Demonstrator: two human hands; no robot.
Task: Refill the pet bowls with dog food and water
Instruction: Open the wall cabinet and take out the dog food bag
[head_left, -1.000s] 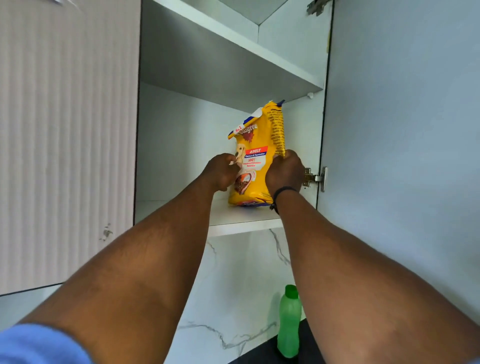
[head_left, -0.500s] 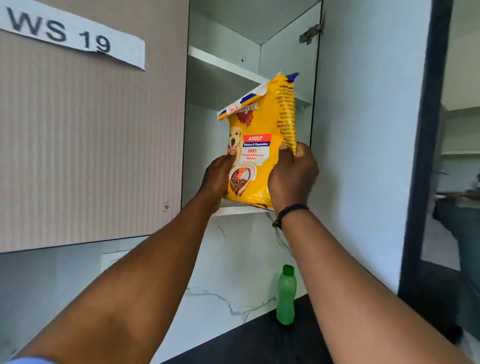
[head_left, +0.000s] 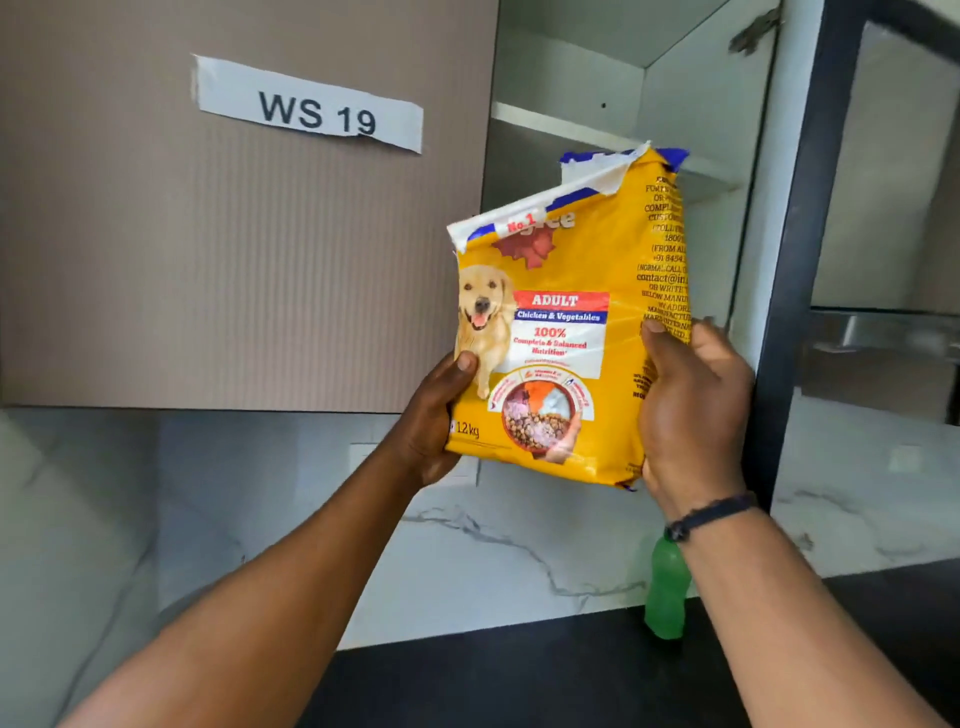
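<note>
A dark surface runs along the bottom of the view, backed by a white wall with grey marble veining. Above that wall hangs a beige ribbed cabinet door bearing a paper label that reads "WS 19". To the right of that door the cabinet stands open, showing pale inner walls and a shelf. A dark vertical frame rises to the right of the cabinet, and the room past it is blurred. A green bottle stands on the surface against the wall, partly hidden behind the right forearm.

Both hands are raised in front of the open cabinet and grasp a dog food bag between them. The left hand cups the bag's lower left edge, its thumb pressed on the front panel. The right hand wraps the bag's right side, fingers curled round the back and thumb on the front; a dark band circles that wrist.

The bag is held in the air, clear of the shelf and well above the surface, upright with a slight tilt. It is yellow, with a golden dog pictured on the left, a red "ADULT" banner, "Chicken & Vegetables" on blue, a bowl of kibble pictured lower down and "1.2 kg" at the bottom left. Its top is torn open and folded over, showing white lining.
</note>
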